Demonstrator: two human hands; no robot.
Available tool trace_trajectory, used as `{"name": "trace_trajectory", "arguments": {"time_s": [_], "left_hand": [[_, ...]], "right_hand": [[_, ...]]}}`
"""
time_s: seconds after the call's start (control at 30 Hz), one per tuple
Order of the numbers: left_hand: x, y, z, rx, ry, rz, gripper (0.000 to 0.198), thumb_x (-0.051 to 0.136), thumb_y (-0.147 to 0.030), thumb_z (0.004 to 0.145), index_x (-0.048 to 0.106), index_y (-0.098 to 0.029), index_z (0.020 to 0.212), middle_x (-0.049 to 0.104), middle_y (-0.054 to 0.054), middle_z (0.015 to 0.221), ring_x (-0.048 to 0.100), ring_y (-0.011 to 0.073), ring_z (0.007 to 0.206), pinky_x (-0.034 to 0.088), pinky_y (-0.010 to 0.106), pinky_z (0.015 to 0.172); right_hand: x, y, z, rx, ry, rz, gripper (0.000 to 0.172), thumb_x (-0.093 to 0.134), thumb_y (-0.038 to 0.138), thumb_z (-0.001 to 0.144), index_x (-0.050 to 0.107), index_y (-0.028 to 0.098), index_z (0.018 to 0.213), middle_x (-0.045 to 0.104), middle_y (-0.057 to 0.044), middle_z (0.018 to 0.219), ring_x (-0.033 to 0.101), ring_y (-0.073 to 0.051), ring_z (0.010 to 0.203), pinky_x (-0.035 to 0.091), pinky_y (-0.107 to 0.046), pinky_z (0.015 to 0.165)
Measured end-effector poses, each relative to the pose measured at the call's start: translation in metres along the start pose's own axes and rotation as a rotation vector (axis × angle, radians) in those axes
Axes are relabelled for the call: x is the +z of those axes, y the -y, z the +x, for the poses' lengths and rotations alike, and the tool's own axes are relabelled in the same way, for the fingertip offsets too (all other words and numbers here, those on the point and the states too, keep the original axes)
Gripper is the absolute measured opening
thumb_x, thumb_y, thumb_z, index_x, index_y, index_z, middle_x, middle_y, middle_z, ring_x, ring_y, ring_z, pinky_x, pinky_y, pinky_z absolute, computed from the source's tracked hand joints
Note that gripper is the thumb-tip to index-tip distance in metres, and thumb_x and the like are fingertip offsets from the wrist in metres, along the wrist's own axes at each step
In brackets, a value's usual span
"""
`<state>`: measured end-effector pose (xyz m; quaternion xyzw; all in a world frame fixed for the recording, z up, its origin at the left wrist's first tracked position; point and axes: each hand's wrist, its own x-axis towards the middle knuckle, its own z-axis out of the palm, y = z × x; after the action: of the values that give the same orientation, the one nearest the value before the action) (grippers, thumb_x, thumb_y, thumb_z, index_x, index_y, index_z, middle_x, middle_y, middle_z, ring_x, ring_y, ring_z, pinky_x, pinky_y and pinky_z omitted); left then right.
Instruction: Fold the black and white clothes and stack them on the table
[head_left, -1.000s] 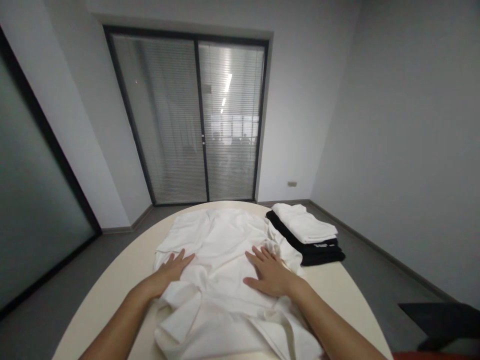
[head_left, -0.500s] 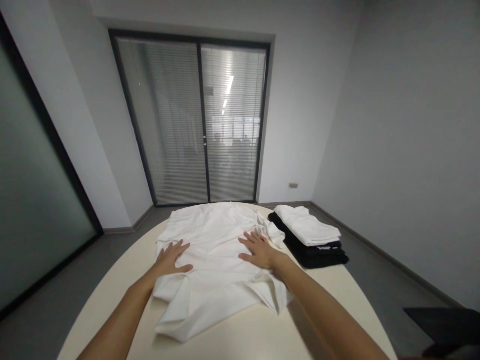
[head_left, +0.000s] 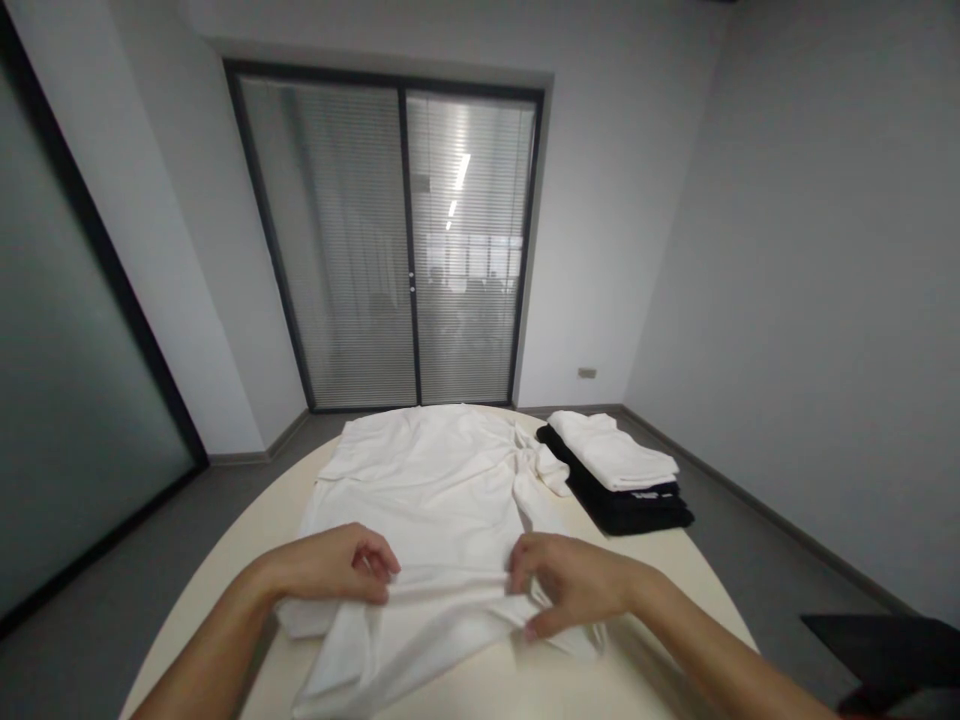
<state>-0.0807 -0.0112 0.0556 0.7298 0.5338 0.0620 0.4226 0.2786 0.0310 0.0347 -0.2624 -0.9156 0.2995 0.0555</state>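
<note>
A crumpled white shirt [head_left: 427,500] lies spread across the round table, its near end loosely bunched and its far end wrinkled. My left hand [head_left: 341,565] is curled at the left of the near part, fingers and thumb closing on the cloth. On the right, my right hand [head_left: 570,580] has its bent fingers on a raised ridge of the same fabric, thumb lower and nearer to me. The ridge runs between the two hands. Some fingertips are blurred or hidden by the curled hands.
To the right is a stack with folded white cloth [head_left: 611,450] over folded black cloth [head_left: 622,512]. The pale table edge [head_left: 720,600] curves around the front right. Beyond stands a glass partition with blinds [head_left: 352,250]. A dark object [head_left: 885,645] sits at lower right.
Both hands have moved nearer to me, from lying flat and spread on the shirt to curled at its near part. The shirt's near end has shifted towards me.
</note>
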Motion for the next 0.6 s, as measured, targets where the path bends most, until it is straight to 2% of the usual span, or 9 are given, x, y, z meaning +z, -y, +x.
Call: {"name": "trace_trajectory", "arguments": {"time_s": [0.1,0.2,0.3,0.37,0.43,0.47,0.53,0.6], "left_hand": [[0.006,0.003,-0.004,-0.085,0.042,0.118,0.045,0.075,-0.040,0.061,0.076,-0.020,0.102,0.073,0.000,0.083,0.066,0.0194,0.077,0.045,0.023,0.064],[0.008,0.012,-0.018,-0.156,0.146,0.159,0.032,0.071,-0.042,0.065,0.078,-0.020,0.087,0.070,-0.001,0.068,0.061,0.0170,0.063,0.039,0.023,0.055],[0.007,0.021,-0.034,-0.239,0.244,0.128,0.027,0.062,-0.043,0.072,0.070,-0.019,0.062,0.068,0.001,0.058,0.058,0.0159,0.056,0.041,0.024,0.057],[0.006,0.025,-0.038,-0.328,0.223,0.176,0.033,0.059,-0.044,0.074,0.062,-0.018,0.053,0.069,0.004,0.058,0.059,0.0171,0.055,0.042,0.026,0.058],[0.006,0.027,-0.033,-0.383,0.075,0.300,0.034,0.055,-0.044,0.077,0.062,-0.018,0.056,0.072,0.008,0.065,0.064,0.0207,0.059,0.045,0.029,0.060],[0.008,0.027,-0.027,-0.376,-0.037,0.377,0.034,0.052,-0.045,0.079,0.066,-0.017,0.065,0.074,0.010,0.072,0.067,0.0233,0.064,0.048,0.032,0.063],[0.018,0.026,-0.010,-0.293,-0.310,0.535,0.039,0.048,-0.046,0.084,0.071,-0.016,0.096,0.075,0.013,0.098,0.070,0.0281,0.087,0.050,0.037,0.078],[0.034,0.027,0.011,-0.247,-0.494,0.622,0.055,0.041,-0.047,0.091,0.061,-0.014,0.129,0.062,0.018,0.132,0.060,0.0309,0.119,0.045,0.041,0.097]], "right_hand": [[-0.006,-0.008,-0.023,0.086,0.009,-0.068,0.040,0.076,0.052,0.071,0.075,0.019,0.094,0.068,-0.008,0.104,0.063,-0.022,0.095,0.046,-0.027,0.085],[-0.017,-0.012,-0.049,0.255,-0.016,-0.176,0.036,0.067,0.049,0.079,0.075,0.016,0.090,0.072,-0.009,0.091,0.065,-0.021,0.080,0.045,-0.027,0.072],[-0.028,-0.012,-0.071,0.523,0.042,-0.239,0.048,0.052,0.054,0.087,0.074,0.015,0.073,0.071,-0.010,0.069,0.064,-0.021,0.061,0.042,-0.029,0.061],[-0.032,-0.010,-0.079,0.692,0.097,-0.294,0.060,0.045,0.059,0.089,0.070,0.014,0.058,0.068,-0.013,0.060,0.064,-0.023,0.057,0.043,-0.032,0.062],[-0.030,-0.007,-0.079,0.752,0.055,-0.385,0.055,0.049,0.055,0.088,0.070,0.014,0.058,0.070,-0.016,0.065,0.066,-0.027,0.063,0.045,-0.034,0.065],[-0.027,-0.005,-0.076,0.722,0.002,-0.418,0.048,0.051,0.050,0.088,0.072,0.014,0.065,0.071,-0.017,0.070,0.068,-0.028,0.068,0.046,-0.035,0.067],[-0.019,-0.001,-0.066,0.557,-0.115,-0.413,0.034,0.056,0.044,0.086,0.075,0.016,0.087,0.074,-0.016,0.088,0.069,-0.029,0.082,0.047,-0.036,0.075],[-0.007,0.004,-0.054,0.331,-0.159,-0.333,0.042,0.060,0.048,0.084,0.070,0.020,0.114,0.070,-0.015,0.115,0.064,-0.031,0.108,0.045,-0.040,0.093]]}}
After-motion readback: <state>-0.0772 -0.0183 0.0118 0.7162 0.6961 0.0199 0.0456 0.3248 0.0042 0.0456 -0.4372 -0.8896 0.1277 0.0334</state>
